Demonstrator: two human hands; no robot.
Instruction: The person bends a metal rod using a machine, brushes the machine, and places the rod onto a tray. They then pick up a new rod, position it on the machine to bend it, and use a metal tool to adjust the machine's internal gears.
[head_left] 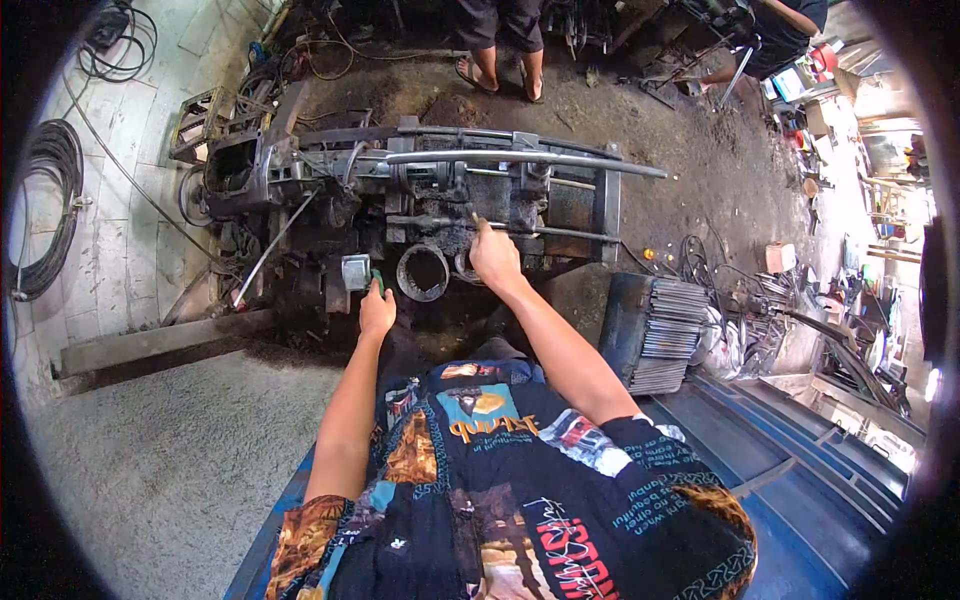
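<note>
My left hand (377,310) is closed around a small green handle (377,278); what it belongs to I cannot make out. Just beyond it, to the left, is a pale metal box-shaped piece (355,271). My right hand (496,257) is closed on a short, thin light-brown piece (475,217) whose tip points at the machine. That hand is at the near side of a greasy metal machine bed (612,205) with long rods. A round metal ring or can (422,273) sits between my hands. A long steel pipe (530,157) lies across the top of the machine.
A ribbed metal motor housing (668,330) stands at right, near a blue metal frame (760,450). At left, a beam (165,342) lies on the floor and coiled cable (50,210) hangs on the wall. Another person's feet (532,82) are beyond the machine; a second person (775,40) is far right.
</note>
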